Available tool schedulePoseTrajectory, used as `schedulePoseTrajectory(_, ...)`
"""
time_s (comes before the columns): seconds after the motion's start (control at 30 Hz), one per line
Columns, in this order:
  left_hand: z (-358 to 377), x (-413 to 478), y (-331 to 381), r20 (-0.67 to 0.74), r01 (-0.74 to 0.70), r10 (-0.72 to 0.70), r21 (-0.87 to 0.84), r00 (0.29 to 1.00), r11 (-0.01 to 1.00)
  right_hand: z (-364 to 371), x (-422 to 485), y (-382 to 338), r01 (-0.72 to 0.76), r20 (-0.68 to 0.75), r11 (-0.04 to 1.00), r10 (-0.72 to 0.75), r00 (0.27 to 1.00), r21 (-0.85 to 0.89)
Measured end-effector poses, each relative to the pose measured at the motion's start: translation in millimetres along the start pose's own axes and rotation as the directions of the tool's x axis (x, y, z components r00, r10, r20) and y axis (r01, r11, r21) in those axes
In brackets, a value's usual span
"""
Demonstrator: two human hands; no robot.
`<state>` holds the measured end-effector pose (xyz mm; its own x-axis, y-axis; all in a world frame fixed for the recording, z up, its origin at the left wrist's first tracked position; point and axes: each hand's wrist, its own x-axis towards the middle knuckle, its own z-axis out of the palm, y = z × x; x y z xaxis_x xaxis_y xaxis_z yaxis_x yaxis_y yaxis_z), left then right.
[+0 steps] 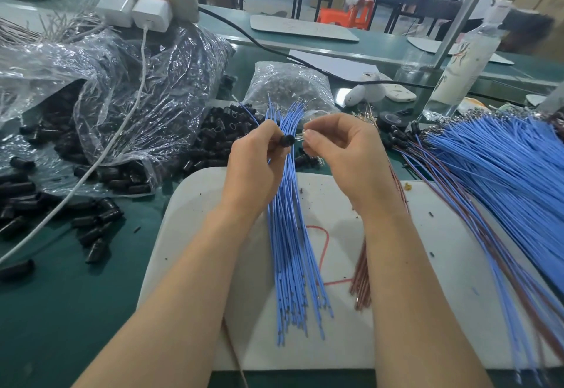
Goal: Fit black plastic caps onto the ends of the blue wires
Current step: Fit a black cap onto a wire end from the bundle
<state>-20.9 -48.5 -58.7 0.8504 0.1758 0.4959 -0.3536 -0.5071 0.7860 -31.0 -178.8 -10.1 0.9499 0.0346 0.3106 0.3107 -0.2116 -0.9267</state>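
Just above the frame's centre, a black cap [286,140] sits pinched between the thumb and forefinger of the left hand [253,171]. The other fingers of that hand curl round a bundle of blue wires [290,250]. The bundle fans out above the hands and runs down over a white board [427,265]. The right hand [343,156] is curled, its thumb and forefinger pinching a small glinting tip [300,138] just right of the cap; blur hides whether the two touch. Brown wires [363,284] and a red wire [325,244] lie on the board beside the bundle. Loose caps [100,220] litter the green table [76,311] at left, spilling from a clear bag [128,82]. A heap of blue wires [503,168] fills the right edge. A bottle [460,61] stands at upper right.
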Motion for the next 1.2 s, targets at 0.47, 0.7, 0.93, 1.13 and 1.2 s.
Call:
schedulePoseTrajectory(0.47,-2,1,3,0.023,0.012,-0.012,0.033,1.0,0.999,1,-4,-4,0.131,0.032,0.955,-0.127,0.991,-0.265)
schedulePoseTrajectory(0.7,-5,0,4,0.042,0.006,-0.012,0.146,0.999,0.989,7,-4,0,0.163,0.008,0.888,-0.177,0.984,-0.431)
schedulePoseTrajectory(0.93,-7,-1,6,0.098,-0.016,-0.007,0.236,0.995,0.972,6,0,8,0.117,-0.037,0.887,-0.149,0.988,-0.446)
schedulePoseTrajectory(1.13,-11,-1,9,0.235,-0.037,0.013,0.097,0.972,0.995,-11,4,16,-0.033,-0.007,0.968,0.033,0.999,-0.25)
schedulePoseTrajectory(1.2,-11,-1,10,0.227,-0.041,0.022,0.081,0.974,0.996,-12,4,18,-0.057,0.021,0.985,0.061,0.998,-0.16)
